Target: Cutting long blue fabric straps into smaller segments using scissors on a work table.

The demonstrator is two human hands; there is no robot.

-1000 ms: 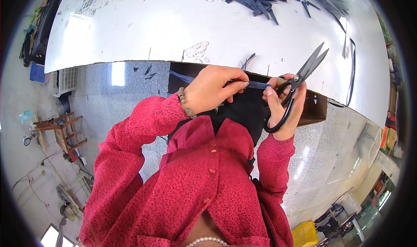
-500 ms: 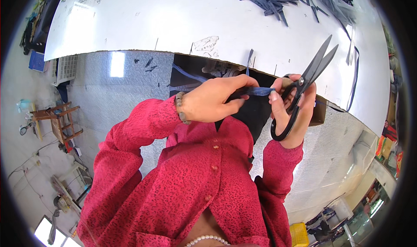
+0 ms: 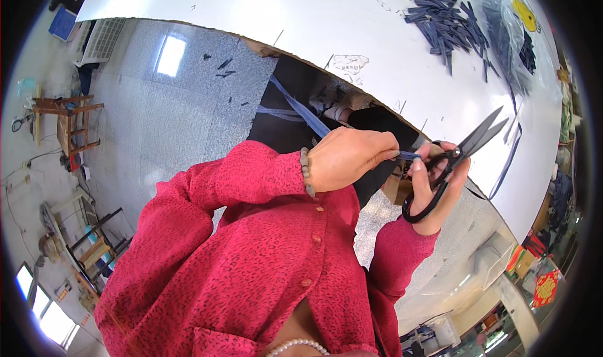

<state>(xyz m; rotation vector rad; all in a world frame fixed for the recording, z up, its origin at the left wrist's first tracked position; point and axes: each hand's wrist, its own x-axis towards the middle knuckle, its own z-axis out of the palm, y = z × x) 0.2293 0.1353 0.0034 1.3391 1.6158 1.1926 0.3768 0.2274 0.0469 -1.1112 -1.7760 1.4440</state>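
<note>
My left hand point(image 3: 355, 159), with a beaded bracelet at its wrist, is closed in a pinch on a blue fabric strip point(image 3: 303, 110). Lengths of the strip trail from this hand to the far left across my dark-trousered lap. A short piece of it spans to the fingertips of my right hand point(image 3: 449, 190), which pinch the end. The same right hand carries black-handled scissors point(image 3: 480, 137) in its palm and fingers. Their blades point up and to the right, slightly parted, with no fabric between them. The fingers of both hands partly hide the strip.
A white table point(image 3: 251, 8) runs across the front, its edge close beyond my hands. On it lie a heap of dark blue strips point(image 3: 443, 27) and a clear plastic bag point(image 3: 509, 36). A wooden stool point(image 3: 68, 121) stands at the left; dark scraps point(image 3: 224, 65) lie on the floor.
The whole view has shifted and tilted. My left hand has slid along the strip toward my right hand, and its spread fingers have closed into a pinch. The right hand keeps the scissors.
</note>
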